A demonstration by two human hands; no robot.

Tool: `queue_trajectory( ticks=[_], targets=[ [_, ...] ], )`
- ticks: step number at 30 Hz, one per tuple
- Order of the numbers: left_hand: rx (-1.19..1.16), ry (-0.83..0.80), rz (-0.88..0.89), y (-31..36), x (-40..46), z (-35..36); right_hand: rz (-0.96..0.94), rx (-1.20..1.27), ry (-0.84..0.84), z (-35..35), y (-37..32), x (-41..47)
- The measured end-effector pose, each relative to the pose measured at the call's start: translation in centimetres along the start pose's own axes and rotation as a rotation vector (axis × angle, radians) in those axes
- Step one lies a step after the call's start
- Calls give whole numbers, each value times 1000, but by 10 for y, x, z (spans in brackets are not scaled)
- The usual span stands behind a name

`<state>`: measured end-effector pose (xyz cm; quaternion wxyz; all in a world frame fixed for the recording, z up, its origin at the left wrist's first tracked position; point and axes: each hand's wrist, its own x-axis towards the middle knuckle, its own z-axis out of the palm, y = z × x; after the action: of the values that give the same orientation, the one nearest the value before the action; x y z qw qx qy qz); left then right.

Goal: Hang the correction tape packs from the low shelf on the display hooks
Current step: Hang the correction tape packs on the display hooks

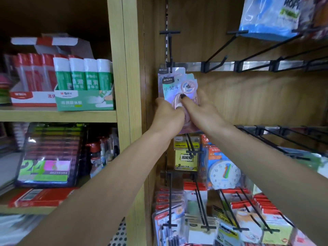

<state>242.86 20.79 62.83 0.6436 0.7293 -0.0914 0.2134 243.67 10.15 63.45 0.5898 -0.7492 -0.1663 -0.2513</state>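
We had both hands up at the left end of the wooden display panel, working a small stack of iridescent pink-and-lilac carded correction tape packs (177, 86) onto the black wire display hook (170, 50) that juts from the slotted metal upright. The rearmost card already sat with its punched hole around the hook's tip, just under the silver crossbar (221, 66), while the front cards were fanned slightly askew. Our left hand (168, 114) curled round the lower left edge of the stack, and our right hand (198, 110) pinched the front pack, thumb pressed on its clear blister, fingers hidden behind. We judged these packs light and thin, the card tops bendy and the glossy film slippery, so holding low near the stiffer blister seemed sensible, leaving the hole free. The risk, we thought, was tearing the hang-hole or letting cards slide apart. Green-and-white glue sticks in an open carton (83, 86) stood on the neighbouring shelf.
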Motion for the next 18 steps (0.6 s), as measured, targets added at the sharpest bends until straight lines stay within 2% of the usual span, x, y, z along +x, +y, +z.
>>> queue_trajectory(
  ticks=[4,8,18],
  targets=[
    [43,-5,175,10,-35,-13,-89,123,0,-9,-16,-32],
    [31,36,252,19,-43,-21,-158,161,29,-5,-32,-35],
    [234,131,370,26,-36,-31,-71,183,99,14,-46,-24]
  ],
)
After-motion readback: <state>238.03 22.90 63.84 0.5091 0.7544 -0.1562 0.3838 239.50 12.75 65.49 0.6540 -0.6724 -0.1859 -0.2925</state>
